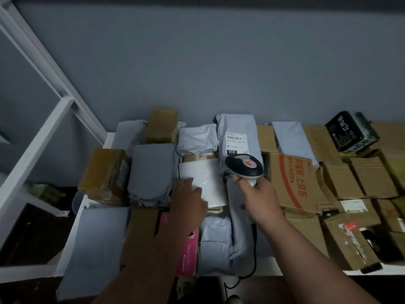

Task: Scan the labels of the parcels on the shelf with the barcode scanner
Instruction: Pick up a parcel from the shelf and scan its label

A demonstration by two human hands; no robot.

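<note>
- Head view: grey mailer bags and brown cartons crowd the white shelf (pixel 92 207); a black box (pixel 352 131) sits far right.
- Right hand (pixel 260 198) grips the barcode scanner (pixel 244 165) by its handle, head aimed away at the labelled grey parcel (pixel 237 139), which lies lengthwise front-to-back.
- Left hand (pixel 188 200) rests flat, fingers relaxed, on a white-wrapped parcel (pixel 202 181) just beside the scanner.

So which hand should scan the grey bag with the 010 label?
Probably the right hand: it grips the barcode scanner, whose head sits just below the 010 label. The left hand rests on a white parcel.
</note>
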